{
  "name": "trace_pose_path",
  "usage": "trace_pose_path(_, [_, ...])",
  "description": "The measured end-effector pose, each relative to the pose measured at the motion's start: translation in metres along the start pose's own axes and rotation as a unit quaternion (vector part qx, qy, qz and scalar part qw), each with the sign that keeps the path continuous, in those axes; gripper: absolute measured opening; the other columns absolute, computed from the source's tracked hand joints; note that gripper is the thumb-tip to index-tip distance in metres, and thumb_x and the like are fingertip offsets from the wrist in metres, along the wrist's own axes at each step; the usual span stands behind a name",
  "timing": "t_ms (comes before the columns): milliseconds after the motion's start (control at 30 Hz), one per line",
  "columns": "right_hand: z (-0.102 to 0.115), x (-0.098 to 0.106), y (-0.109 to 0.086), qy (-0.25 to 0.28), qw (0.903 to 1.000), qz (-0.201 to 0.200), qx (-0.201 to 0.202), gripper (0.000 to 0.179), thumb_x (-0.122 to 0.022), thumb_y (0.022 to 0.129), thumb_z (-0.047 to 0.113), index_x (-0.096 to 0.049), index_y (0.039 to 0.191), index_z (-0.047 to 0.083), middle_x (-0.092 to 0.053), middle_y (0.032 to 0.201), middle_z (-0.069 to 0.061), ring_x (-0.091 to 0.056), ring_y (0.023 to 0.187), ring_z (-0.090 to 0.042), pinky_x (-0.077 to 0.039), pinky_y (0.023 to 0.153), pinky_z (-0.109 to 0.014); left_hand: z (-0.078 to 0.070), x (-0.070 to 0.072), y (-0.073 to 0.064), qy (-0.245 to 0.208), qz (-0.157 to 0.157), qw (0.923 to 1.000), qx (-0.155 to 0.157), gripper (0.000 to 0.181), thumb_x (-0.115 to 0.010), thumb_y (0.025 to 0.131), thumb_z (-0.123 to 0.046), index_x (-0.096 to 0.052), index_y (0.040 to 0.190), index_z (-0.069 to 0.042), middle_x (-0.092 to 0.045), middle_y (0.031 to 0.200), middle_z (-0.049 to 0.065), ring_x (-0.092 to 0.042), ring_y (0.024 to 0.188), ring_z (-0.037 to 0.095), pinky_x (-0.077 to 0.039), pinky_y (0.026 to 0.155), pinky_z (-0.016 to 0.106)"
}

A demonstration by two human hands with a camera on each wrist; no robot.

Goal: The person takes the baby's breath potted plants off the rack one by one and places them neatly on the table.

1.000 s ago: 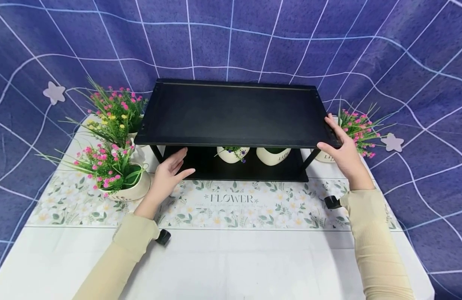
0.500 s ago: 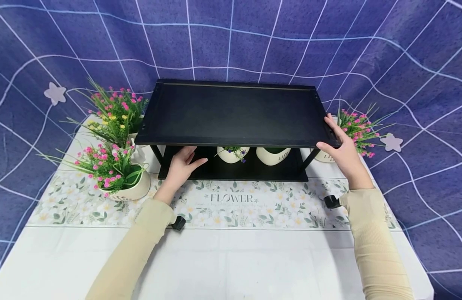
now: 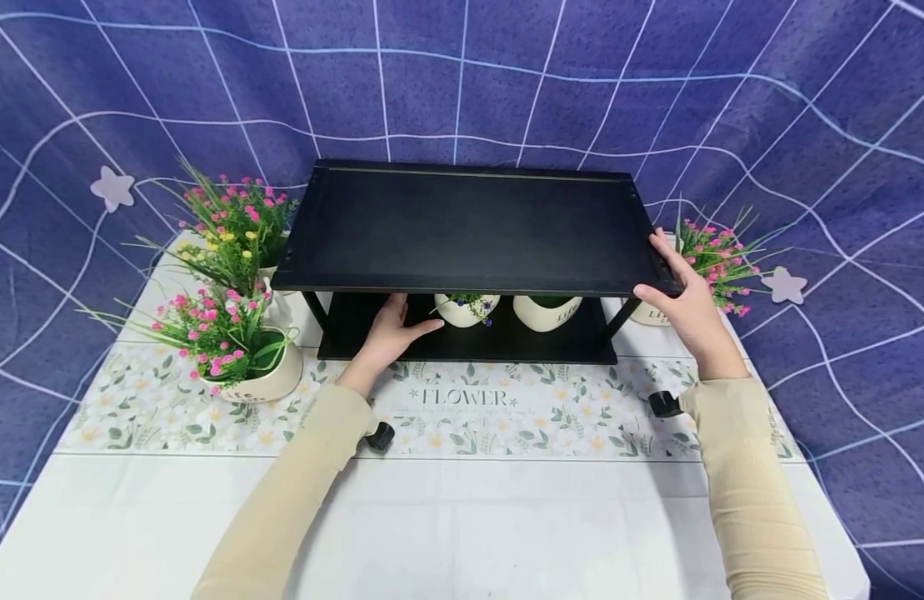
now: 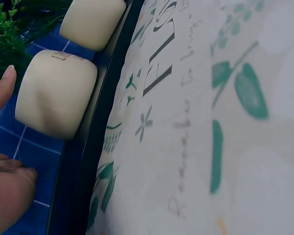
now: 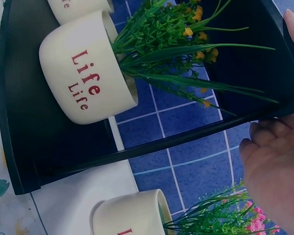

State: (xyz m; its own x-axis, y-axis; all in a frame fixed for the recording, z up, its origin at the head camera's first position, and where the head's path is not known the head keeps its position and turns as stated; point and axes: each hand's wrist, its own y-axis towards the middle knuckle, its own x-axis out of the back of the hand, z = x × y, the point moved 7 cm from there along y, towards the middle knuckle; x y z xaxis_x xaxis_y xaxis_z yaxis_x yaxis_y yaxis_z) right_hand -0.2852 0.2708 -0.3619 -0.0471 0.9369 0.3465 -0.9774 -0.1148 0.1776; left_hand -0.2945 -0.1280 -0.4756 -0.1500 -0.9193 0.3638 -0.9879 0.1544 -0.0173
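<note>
A black two-tier shelf rack (image 3: 469, 229) stands at the back of the table. My right hand (image 3: 686, 308) grips the front right corner of its top board, thumb at the front edge and the other fingers along the side. My left hand (image 3: 387, 335) reaches in between the two boards, thumb spread, its fingertips hidden under the top board. Nearest to it on the lower board is a cream flowerpot with small purple flowers (image 3: 462, 313); in the left wrist view the thumb points toward this pot (image 4: 59, 93). A second cream flowerpot, lettered "Life" (image 5: 85, 71), with orange-yellow flowers, sits to its right.
Left of the rack, pink and yellow potted flowers (image 3: 222, 242) cluster, with another pink-flowered pot (image 3: 262, 379) in front. A pink-flowered pot (image 3: 652, 314) stands right of the rack. A floral runner (image 3: 462, 417) crosses the white table (image 3: 506, 525) before a purple curtain (image 3: 462, 83).
My left hand has moved rightward inside the rack, from its left part to beside the purple-flowered pot. The right hand keeps its hold on the corner; the pots stay put.
</note>
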Motion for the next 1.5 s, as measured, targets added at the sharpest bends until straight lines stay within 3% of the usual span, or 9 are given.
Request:
trace_pose_path(267, [0.001, -0.001, -0.001, -0.002, 1.0000, -0.001, 0.002, 0.070, -0.066, 0.091, 0.009, -0.033, 0.152, 0.019, -0.016, 0.164, 0.006, -0.014, 0.150, -0.007, -0.026, 0.106, -0.001, -0.001, -0.008, 0.006, 0.022, -0.025, 0.9994, 0.009, 0.095, -0.074, 0.087, -0.027, -0.012, 0.157, -0.010, -0.014, 0.162, 0.015, -0.019, 0.149, 0.032, -0.027, 0.121, 0.041])
trace_pose_path(500, [0.003, -0.001, -0.002, -0.011, 0.9999, -0.006, 0.006, 0.069, -0.066, 0.091, 0.011, -0.034, 0.152, 0.018, -0.018, 0.163, 0.008, -0.015, 0.150, -0.006, -0.026, 0.106, 0.000, -0.007, -0.020, 0.009, 0.029, -0.042, 0.9987, 0.006, 0.094, -0.075, 0.086, -0.028, -0.014, 0.156, -0.009, -0.020, 0.161, 0.017, -0.023, 0.148, 0.034, -0.030, 0.119, 0.043])
trace_pose_path(767, [0.002, -0.001, -0.001, 0.010, 0.9999, -0.004, 0.009, 0.069, -0.066, 0.091, 0.008, -0.034, 0.152, 0.017, -0.016, 0.164, 0.003, -0.015, 0.150, -0.007, -0.027, 0.106, -0.001, -0.013, -0.033, 0.013, 0.043, -0.077, 0.9961, -0.001, 0.089, -0.077, 0.083, -0.030, -0.026, 0.152, -0.006, -0.040, 0.150, 0.019, -0.037, 0.141, 0.034, -0.036, 0.115, 0.045])
trace_pose_path(933, [0.001, 0.000, 0.000, 0.001, 0.9999, -0.006, 0.009, 0.070, -0.067, 0.091, 0.009, -0.034, 0.152, 0.017, -0.016, 0.164, 0.004, -0.015, 0.150, -0.007, -0.026, 0.106, -0.001, -0.013, -0.041, 0.016, 0.038, -0.086, 0.9956, -0.003, 0.089, -0.079, 0.081, -0.028, -0.028, 0.151, -0.004, -0.041, 0.149, 0.020, -0.039, 0.138, 0.035, -0.037, 0.114, 0.045])
trace_pose_path(1067, [0.000, -0.001, 0.000, 0.005, 0.9999, -0.005, 0.009, 0.070, -0.066, 0.091, 0.008, -0.034, 0.152, 0.017, -0.016, 0.164, 0.004, -0.015, 0.150, -0.007, -0.026, 0.106, -0.001, -0.015, -0.047, 0.019, 0.030, -0.093, 0.9948, -0.026, 0.086, -0.080, 0.080, -0.022, -0.031, 0.149, -0.005, -0.041, 0.146, 0.021, -0.040, 0.137, 0.036, -0.036, 0.114, 0.046])
trace_pose_path(1200, [0.001, -0.002, 0.001, 0.010, 0.9999, -0.003, 0.010, 0.070, -0.066, 0.091, 0.008, -0.034, 0.152, 0.017, -0.016, 0.164, 0.003, -0.014, 0.150, -0.008, -0.026, 0.107, -0.002, -0.017, -0.049, 0.019, 0.030, -0.109, 0.9925, -0.046, 0.088, -0.081, 0.079, -0.019, -0.030, 0.150, -0.004, -0.039, 0.147, 0.022, -0.038, 0.137, 0.037, -0.035, 0.115, 0.046])
trace_pose_path(1500, [0.003, -0.001, 0.000, 0.011, 0.9998, -0.003, 0.014, 0.070, -0.066, 0.091, 0.008, -0.034, 0.152, 0.015, -0.016, 0.164, 0.004, -0.015, 0.151, -0.009, -0.027, 0.107, -0.002, -0.021, -0.048, 0.022, 0.019, -0.150, 0.9870, -0.054, 0.084, -0.081, 0.075, -0.011, -0.036, 0.146, -0.003, -0.043, 0.143, 0.023, -0.042, 0.134, 0.036, -0.037, 0.113, 0.045])
